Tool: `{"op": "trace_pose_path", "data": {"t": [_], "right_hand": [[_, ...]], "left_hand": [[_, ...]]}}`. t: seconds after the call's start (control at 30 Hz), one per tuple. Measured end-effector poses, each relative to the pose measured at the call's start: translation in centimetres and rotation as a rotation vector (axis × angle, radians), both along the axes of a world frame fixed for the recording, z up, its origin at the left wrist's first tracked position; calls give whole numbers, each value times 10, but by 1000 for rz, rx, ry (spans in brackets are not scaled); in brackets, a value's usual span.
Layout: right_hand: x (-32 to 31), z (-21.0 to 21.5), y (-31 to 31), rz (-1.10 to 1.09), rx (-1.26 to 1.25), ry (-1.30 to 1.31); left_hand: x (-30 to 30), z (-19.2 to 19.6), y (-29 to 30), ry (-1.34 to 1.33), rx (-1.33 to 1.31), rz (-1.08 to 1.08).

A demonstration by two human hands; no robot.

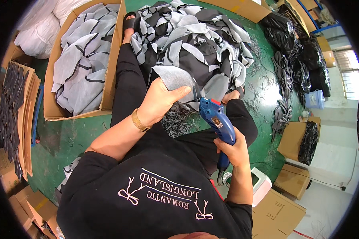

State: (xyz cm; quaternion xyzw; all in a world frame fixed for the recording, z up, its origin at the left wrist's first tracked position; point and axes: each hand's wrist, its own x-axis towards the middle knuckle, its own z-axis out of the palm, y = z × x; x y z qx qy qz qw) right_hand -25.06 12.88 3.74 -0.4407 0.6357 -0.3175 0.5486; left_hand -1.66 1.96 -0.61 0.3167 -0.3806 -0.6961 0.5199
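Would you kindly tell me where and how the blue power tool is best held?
Probably around the slimmer rear of the blue power tool, coming from the person's right, as the right hand does: the body curves and narrows there, while its wider head, with the red part, points forward towards the grey fabric piece in the left hand.

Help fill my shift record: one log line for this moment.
left hand: holds grey fabric piece | right hand: grips blue handheld tool | tool head: at piece's edge | ahead: fabric heap
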Motion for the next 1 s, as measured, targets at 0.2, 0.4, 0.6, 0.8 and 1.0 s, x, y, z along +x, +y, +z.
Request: {"op": "trace_pose_path", "data": {"t": [0.2, 0.4, 0.6, 0.8, 1.0], "right_hand": [[1, 8, -5, 13, -13, 53], [3, 14, -11, 24, 38, -21], [11, 10, -27, 10, 60, -188], [30, 13, -59, -115, -205, -201], [56, -1, -78, -14, -316, 85]], "left_hand": [[3, 1, 3, -104, -65, -27], [6, -3, 5, -173, -232, -48], [9, -4, 8, -199, -248, -110], [3, -9, 12, -14, -74, -164], [-6, -12, 25, 99, 60, -238]]}}
